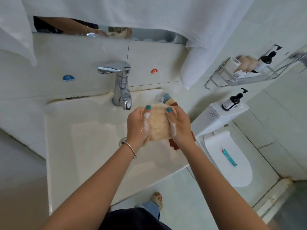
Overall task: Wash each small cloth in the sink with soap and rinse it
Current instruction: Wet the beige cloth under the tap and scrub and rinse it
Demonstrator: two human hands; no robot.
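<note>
A soapy cream cloth [159, 125] is gripped between the left hand [138, 124] and right hand [180, 126], fingers curled round it, above the white sink [79, 146]. Beyond, a chrome tap [121, 85] is mounted; white tiled walls [166, 63] are seen behind.

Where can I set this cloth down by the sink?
Bare sink left of the tap and drain. The right rim is crowded: cloth pile behind the hands, red cloth below. Toilet lid holds only a tube.
</note>
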